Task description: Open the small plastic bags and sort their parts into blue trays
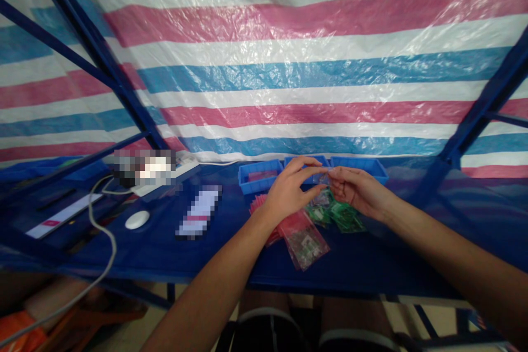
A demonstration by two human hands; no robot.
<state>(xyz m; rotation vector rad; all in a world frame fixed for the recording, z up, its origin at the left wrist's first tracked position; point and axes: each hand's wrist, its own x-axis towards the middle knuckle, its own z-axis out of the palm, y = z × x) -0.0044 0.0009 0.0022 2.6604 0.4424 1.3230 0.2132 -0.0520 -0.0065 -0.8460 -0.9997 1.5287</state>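
Both my hands meet above the middle of the blue table (363, 264). My left hand (289, 190) and my right hand (357, 190) pinch a small clear bag (324, 179) between their fingertips; what is inside it is too small to make out. Right below the hands lie loose green circuit boards (344, 217). Nearer to me lie pink see-through bags (303, 239) with boards in them, one on top of the stack.
Three blue trays (259, 176) stand at the table's back edge under a striped tarp. A white mouse (137, 219), a cable (101, 220), a power strip and a phone-like item lie to the left. Blue frame poles stand at both sides.
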